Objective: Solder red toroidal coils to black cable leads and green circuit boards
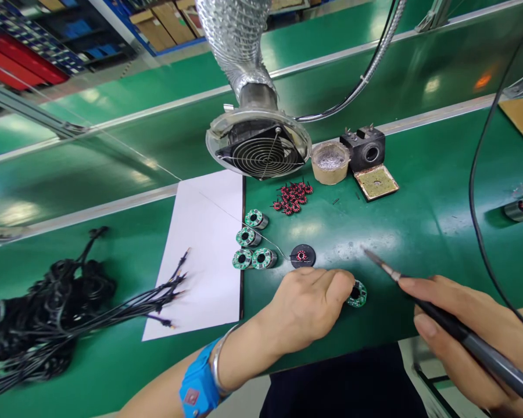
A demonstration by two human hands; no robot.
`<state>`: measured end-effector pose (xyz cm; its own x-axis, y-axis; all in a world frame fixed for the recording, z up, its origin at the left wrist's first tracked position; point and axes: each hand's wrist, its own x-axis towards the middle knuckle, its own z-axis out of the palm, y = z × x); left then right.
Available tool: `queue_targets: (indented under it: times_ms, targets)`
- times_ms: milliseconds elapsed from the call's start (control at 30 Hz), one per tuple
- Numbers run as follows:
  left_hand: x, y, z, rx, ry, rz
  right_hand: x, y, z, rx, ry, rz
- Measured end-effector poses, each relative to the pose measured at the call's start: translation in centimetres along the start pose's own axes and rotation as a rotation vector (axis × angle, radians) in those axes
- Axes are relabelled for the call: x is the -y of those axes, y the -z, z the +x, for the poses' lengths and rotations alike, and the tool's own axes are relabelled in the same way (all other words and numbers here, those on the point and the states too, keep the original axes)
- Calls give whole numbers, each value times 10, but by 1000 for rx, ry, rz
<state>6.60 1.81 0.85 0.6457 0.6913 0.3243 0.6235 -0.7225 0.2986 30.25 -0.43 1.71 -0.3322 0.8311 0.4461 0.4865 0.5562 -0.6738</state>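
Observation:
My right hand [470, 331] grips a soldering iron [462, 334] like a pen, its tip pointing up and left above the green bench. My left hand [309, 302] is closed, with thumb and forefinger against a motor-like cylinder with a round green circuit board [358, 295]; the hand covers its left side. The other fingertips are hidden. Just beyond the left hand, a small red-wound coil [302, 255] sits on a black disc [308, 264]. Thin solder wire [261, 235] slants down from the upper left to the disc. The iron tip is apart from the board.
Several similar cylinders [264, 258] stand beside a white sheet [204, 249]. Red coils [293, 197] lie piled behind. Black cables [52, 302] spread at left. A fume-extractor fan [261, 157] hangs overhead, near a solder pot [330, 164] and an iron stand [368, 151].

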Motion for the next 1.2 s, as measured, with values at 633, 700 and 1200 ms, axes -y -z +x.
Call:
queue_targets:
  times_ms: [633,700,1200]
  targets:
    - [2,2,-13,190,866,-1096,-27,-55,2,121,113,-3]
    - [2,0,-15,159,868,-1172,-20,-59,7,82,140,12]
    - [-11,-7,-22,23,722,-1074,-5,-73,23,11,253,50]
